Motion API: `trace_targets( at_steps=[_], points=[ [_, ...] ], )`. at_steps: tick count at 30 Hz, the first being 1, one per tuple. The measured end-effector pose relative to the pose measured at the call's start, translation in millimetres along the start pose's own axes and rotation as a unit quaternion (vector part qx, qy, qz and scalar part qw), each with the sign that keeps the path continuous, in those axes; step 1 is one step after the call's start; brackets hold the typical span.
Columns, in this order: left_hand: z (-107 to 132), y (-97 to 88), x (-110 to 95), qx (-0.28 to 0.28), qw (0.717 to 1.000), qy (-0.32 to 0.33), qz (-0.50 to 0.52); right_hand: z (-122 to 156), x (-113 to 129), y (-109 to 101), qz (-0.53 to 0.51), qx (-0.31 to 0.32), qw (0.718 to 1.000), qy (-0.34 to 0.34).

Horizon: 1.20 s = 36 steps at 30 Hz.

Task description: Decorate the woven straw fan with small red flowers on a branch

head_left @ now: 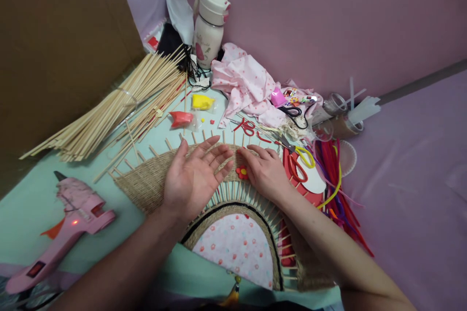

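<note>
A woven straw fan-shaped piece (142,187) with wooden stick spokes and a pink dotted fabric centre (237,248) lies in front of me. My left hand (195,177) hovers over its upper band, palm up, fingers spread, holding nothing. My right hand (264,170) rests palm down on the band, fingers pressed together beside a small red clay flower with a yellow centre (241,172). Whether the fingertips touch the flower I cannot tell.
A pink glue gun (69,228) lies at the left. A bundle of bamboo sticks (120,107), yellow clay (202,102) and red clay (181,118) sit behind. Red scissors (246,126), pink cloth (244,82), a bottle (209,24) and pipe cleaners (335,184) lie at the back and right.
</note>
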<state>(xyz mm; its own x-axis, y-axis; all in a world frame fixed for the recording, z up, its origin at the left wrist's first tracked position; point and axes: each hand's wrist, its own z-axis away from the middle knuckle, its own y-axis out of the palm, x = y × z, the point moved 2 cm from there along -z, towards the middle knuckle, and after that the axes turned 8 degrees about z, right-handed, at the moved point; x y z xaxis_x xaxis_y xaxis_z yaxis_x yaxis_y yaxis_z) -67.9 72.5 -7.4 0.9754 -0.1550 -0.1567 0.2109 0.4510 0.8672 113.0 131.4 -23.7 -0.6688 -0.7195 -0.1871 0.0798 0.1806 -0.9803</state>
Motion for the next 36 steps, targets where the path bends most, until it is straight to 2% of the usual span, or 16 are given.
trace_targets(
  at_steps=[3, 8, 10, 16, 23, 25, 28, 30, 32, 36],
  points=[
    [0.1, 1.0, 0.0, -0.002, 1.000, 0.003, -0.004, -0.2, -0.8, -2.9, 0.003, 0.001, 1.000, -0.003],
    [0.2, 2.5, -0.3, -0.003, 1.000, 0.008, -0.009, 5.1, -10.7, -20.3, 0.011, -0.041, 0.998, 0.049],
    [0.1, 2.4, -0.1, 0.000, 1.000, 0.006, -0.011, 8.2, -12.1, -24.2, 0.011, -0.042, 0.998, 0.049],
    [0.2, 1.2, 0.1, 0.006, 1.000, 0.006, -0.013, 8.6, -1.7, -15.1, -0.017, 0.006, 1.000, 0.007],
    [1.1, 0.2, -0.8, 0.016, 1.000, 0.007, -0.006, 4.2, 1.3, -8.5, -0.031, 0.018, 0.999, 0.014],
    [1.2, 0.4, -1.2, 0.016, 1.000, 0.005, -0.002, 5.8, -1.7, -13.7, -0.055, 0.004, 0.998, 0.027],
    [1.5, 1.8, -1.0, 0.016, 1.000, 0.003, 0.006, 6.6, -9.8, -29.4, -0.099, -0.053, 0.991, 0.075],
    [2.4, 2.9, 0.4, 0.023, 1.000, -0.004, 0.008, 1.7, -15.5, -40.3, -0.117, -0.083, 0.985, 0.098],
    [4.0, 3.3, 3.4, 0.038, 0.999, -0.015, -0.003, -10.6, -19.6, -46.8, -0.140, -0.085, 0.982, 0.097],
    [8.4, -0.3, 12.7, 0.095, 0.993, -0.039, -0.065, -56.5, -21.4, -43.0, -0.169, -0.071, 0.980, 0.077]
  ],
)
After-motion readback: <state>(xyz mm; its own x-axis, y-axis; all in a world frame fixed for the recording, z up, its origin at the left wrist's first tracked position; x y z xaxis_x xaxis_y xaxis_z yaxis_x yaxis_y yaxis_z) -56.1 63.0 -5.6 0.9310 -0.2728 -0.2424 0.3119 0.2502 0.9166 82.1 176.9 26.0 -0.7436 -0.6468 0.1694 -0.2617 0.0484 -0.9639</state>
